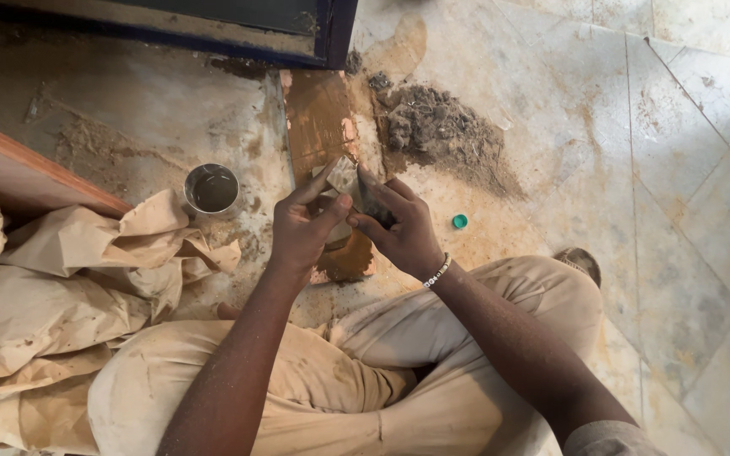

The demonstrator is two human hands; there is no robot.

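Head view, left hand (302, 230) and right hand (400, 230), fingers clamped on small grey block (344, 175), green cap (460, 221) nearby

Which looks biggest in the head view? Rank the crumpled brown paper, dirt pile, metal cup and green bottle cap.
1. crumpled brown paper
2. dirt pile
3. metal cup
4. green bottle cap
The paper lies nearer the camera, but the gap looks plain.

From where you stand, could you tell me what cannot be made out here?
Head view only:
- Grey tool: mostly covered by the left hand and right hand.
- Metal cup: contents too dark to tell.
- Brown paper: cut off by the left edge.
- Dark frame: cut off at top.
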